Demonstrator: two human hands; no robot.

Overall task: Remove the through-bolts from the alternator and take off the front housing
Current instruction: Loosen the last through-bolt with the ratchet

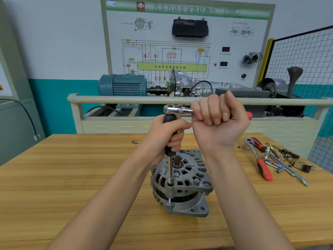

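Alternator, on bench. Left hand wraps driver upright over seven-o'clock bolt; right hand fists ratchet. Advice: keep shaft plumb, pull steadily.

I saw two bare arms coming in from the bottom. There were no sleeves on them, all the way up to where the picture cut them off. The left hand had no glove, and the right hand had none either. I saw no rings, no watch and no bands on the wrists.
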